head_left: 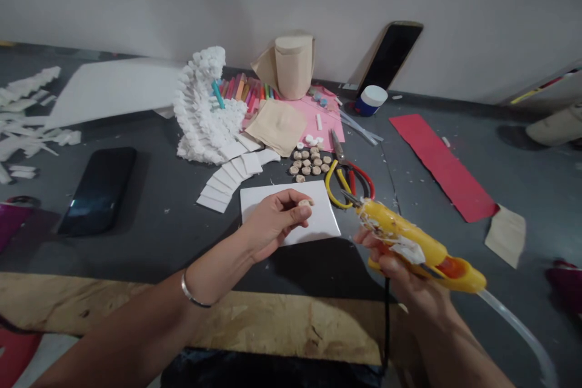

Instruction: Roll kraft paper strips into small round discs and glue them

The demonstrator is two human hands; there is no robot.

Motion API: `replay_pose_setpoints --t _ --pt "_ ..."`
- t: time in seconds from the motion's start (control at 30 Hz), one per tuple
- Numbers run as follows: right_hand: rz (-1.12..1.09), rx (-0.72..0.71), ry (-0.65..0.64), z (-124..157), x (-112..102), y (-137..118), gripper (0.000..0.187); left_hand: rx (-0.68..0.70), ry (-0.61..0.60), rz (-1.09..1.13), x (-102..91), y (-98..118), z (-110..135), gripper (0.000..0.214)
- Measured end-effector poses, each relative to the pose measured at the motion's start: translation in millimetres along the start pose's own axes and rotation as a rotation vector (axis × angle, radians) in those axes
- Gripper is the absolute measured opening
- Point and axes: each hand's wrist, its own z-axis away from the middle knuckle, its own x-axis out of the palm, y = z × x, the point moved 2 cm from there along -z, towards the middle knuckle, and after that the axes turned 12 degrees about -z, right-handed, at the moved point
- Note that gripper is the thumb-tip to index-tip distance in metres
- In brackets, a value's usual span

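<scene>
We hold a small beige disc (306, 202) in our left hand (273, 221), its fingers clamped on the disc at their tips, above the white card (325, 212) near the middle of the desk's (159, 254) front edge. Our right hand's (411, 292) fingers wrap around the yellow glue gun (407, 233), off the card's right edge, its nozzle apart from the disc. More beige discs (307, 163) cluster just beyond the card's far edge, and pliers (342, 159) lie by its far right corner.

Card (322, 218) on tbl (163, 224), discs (306, 163) behind, pliers (339, 156) R
</scene>
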Motion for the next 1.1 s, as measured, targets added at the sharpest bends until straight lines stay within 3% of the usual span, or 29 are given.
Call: replay_pose_setpoints --t 0.13,0.83,1.1 --pt "0.072 -0.051 -0.089 -1.8 3.6 -1.8 0.013 0.006 0.004 0.03 1.6 1.8 0.7 0.037" --pt "0.203 -0.078 -0.113 -16.0 19.8 -3.1 0.005 0.006 -0.019 0.111 -2.0 -2.4 -0.4 0.038" --pt "0.243 -0.071 -0.15 -18.4 18.5 -4.4 0.012 0.022 0.0 0.126 -4.3 -1.2 -1.2 0.036"
